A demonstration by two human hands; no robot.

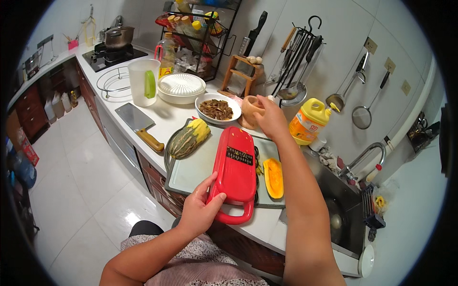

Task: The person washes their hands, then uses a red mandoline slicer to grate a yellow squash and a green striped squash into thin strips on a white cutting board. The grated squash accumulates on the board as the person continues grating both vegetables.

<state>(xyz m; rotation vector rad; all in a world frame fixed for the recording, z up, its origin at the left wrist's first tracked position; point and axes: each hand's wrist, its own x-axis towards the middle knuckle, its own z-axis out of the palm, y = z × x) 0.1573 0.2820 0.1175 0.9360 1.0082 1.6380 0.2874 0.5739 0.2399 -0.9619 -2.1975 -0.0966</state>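
Note:
My left hand grips the lower left side of a red plastic grater with a dark metal grating plate, held over a cutting board. Farther off, my right hand touches a brown rounded vessel beside a white bowl of cooked brown food; its fingertips are at the rim, and whether they grip it is unclear. A green and yellow squash piece lies on the board's left. To the right of the grater lies a hollowed orange squash half, with dark green peel partly hidden behind the grater.
A cleaver lies left of the board. Behind it stand a clear pitcher and a white lidded dish. A yellow detergent jug stands right of my right hand, near the sink. Utensils hang on the wall.

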